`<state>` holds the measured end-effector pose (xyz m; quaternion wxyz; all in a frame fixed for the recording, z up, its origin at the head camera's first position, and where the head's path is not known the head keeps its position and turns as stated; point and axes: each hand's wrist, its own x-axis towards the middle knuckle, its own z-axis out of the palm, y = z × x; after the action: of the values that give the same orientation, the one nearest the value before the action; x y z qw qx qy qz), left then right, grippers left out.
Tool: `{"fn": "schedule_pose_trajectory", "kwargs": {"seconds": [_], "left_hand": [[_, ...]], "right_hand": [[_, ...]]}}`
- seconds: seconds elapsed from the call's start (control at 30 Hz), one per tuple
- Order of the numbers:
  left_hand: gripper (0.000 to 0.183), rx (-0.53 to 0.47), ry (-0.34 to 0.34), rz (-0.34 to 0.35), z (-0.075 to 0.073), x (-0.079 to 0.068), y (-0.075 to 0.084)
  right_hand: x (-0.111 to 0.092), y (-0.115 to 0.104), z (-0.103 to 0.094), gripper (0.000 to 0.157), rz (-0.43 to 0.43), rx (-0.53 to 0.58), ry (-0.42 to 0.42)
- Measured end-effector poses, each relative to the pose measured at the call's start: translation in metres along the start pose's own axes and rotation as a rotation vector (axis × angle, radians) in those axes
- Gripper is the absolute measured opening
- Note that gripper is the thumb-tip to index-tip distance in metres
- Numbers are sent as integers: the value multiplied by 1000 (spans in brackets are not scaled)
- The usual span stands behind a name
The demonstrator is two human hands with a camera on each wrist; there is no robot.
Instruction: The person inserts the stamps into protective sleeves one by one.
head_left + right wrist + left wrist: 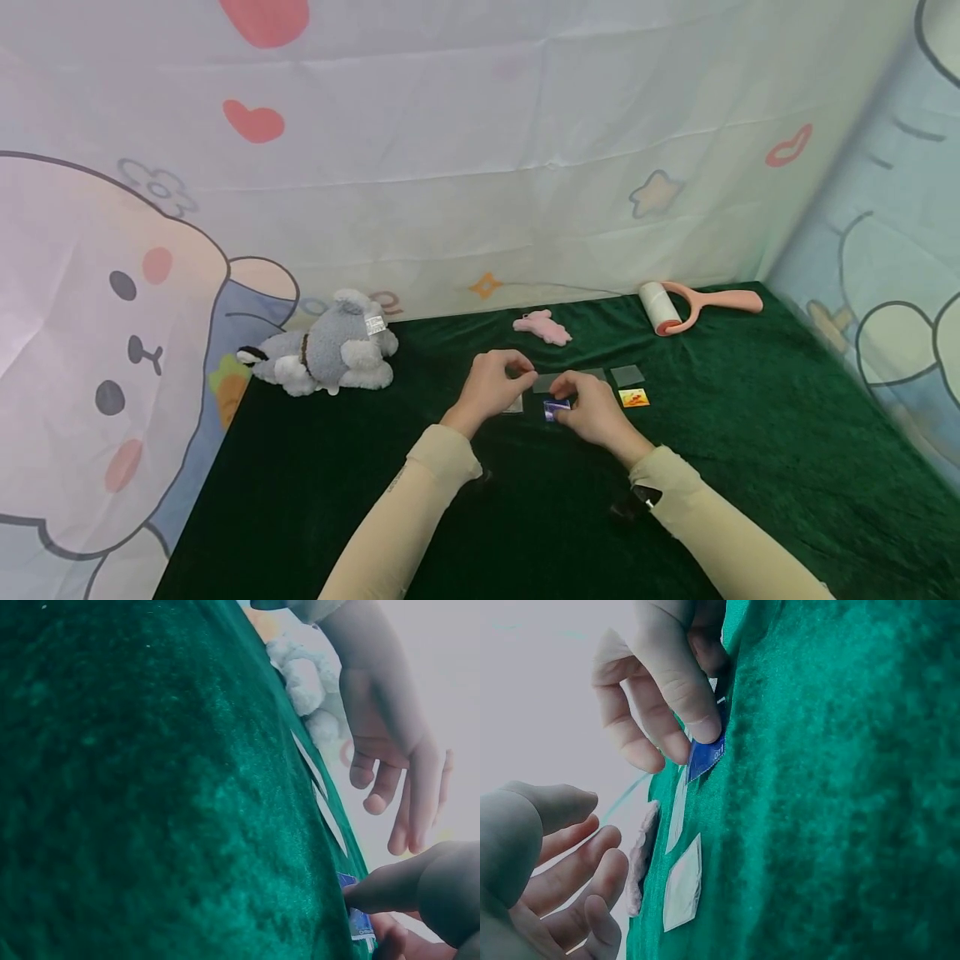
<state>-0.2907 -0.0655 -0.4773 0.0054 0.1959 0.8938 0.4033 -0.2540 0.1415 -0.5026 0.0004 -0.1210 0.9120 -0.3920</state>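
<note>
My right hand [592,412] pinches a small blue-purple stamp [557,409], low over the green cloth. The left wrist view shows the thumb on the face of the stamp [709,759], along with its finely toothed edge and some light print. To the left, my left hand [491,383] hovers with nothing in it, its fingers loosely bent and apart in the left wrist view. Under that hand lies a pale sleeve-like piece [514,406]. Flat greyish clear sleeves [627,375] form a row behind, partly covered by my right hand. A yellow-orange stamp [634,397] lies right of that hand.
A pink plush-like item [543,327] lies behind the row. Farther right is a lint roller [660,309] with a pink handle. A grey plush toy [330,346] lies at the back left. A printed curtain [450,225] hangs behind the green cloth [322,483].
</note>
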Motion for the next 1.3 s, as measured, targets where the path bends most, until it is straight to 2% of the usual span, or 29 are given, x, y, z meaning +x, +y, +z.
{"fn": "schedule_pose_trajectory", "kwargs": {"seconds": [0.23, 0.5, 0.67, 0.8, 1.07, 1.3], "left_hand": [[16, 6, 5, -7, 1, 4, 0], [17, 3, 8, -18, 1, 6, -3], [16, -3, -1, -24, 0, 7, -5], [16, 11, -4, -18, -1, 7, -8], [14, 22, -23, -17, 4, 13, -8], [19, 72, -41, -10, 12, 18, -4]], "right_hand": [[-3, -5, -1, 28, -15, -30, 9], [-5, -7, -8, 26, -26, -2, -14], [-5, -3, -11, 16, -25, 20, -9], [-5, 0, -16, 9, -55, 32, -13], [-8, 6, -28, 11, -95, 65, -50], [-12, 13, -34, 12, -137, 94, -56]]}}
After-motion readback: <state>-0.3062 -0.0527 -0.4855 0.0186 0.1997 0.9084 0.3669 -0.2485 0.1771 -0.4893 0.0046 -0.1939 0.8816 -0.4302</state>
